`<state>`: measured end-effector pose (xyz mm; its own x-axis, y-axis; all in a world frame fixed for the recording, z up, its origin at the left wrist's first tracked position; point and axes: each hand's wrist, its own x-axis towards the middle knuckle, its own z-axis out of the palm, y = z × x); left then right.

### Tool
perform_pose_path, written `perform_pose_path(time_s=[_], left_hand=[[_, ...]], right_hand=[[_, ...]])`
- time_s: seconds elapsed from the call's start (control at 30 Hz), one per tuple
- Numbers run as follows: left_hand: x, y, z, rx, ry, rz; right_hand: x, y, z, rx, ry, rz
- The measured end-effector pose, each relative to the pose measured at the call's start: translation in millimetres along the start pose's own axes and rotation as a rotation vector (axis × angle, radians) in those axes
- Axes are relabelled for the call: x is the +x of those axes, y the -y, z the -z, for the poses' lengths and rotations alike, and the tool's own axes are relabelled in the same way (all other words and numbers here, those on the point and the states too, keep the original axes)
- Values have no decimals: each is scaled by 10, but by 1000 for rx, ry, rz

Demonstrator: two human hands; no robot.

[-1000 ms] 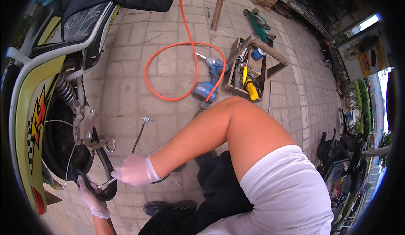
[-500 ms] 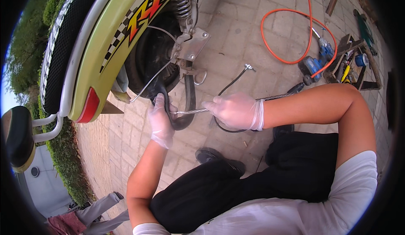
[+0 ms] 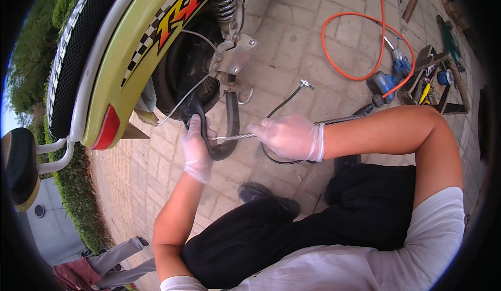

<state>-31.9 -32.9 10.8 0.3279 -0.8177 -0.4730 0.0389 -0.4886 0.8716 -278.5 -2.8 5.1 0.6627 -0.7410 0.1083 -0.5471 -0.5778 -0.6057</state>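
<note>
In clear plastic gloves, both my hands work beside the rear wheel (image 3: 172, 66) of a yellow-green two-wheeler (image 3: 112, 87). My left hand (image 3: 196, 152) is closed on a black inner tube (image 3: 232, 113), which hangs out from the wheel. My right hand (image 3: 286, 136) grips a silver, twisted-looking rod or hose (image 3: 236, 137). Its thin tip meets the tube at my left fingers; whether it sits on a valve is hidden. Its other end runs back beneath my right forearm. A thin black hose (image 3: 284, 102) with a metal end fitting curves below my right hand.
An orange hose (image 3: 339, 74) loops on the paving at right, by a blue power tool (image 3: 385, 84). Beyond it stands an open tool box (image 3: 456, 105) with hand tools. The seat and rear rack (image 3: 55, 167) overhang the left side. Another person's legs (image 3: 117, 257) show at lower left.
The view has shifted slightly. Both hands keep their holds, and the rod's tip stays at the inner tube.
</note>
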Motion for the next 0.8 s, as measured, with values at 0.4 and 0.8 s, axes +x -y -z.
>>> perform_pose_path(time_s=[0.4,0.8], left_hand=[[-44,-45,-34,21,-21,36],[137,190,121,-141,141,-6]], right_hand=[[-15,-110,-204,-71,-182,90],[-760,-912,-300,-261,220,-189]])
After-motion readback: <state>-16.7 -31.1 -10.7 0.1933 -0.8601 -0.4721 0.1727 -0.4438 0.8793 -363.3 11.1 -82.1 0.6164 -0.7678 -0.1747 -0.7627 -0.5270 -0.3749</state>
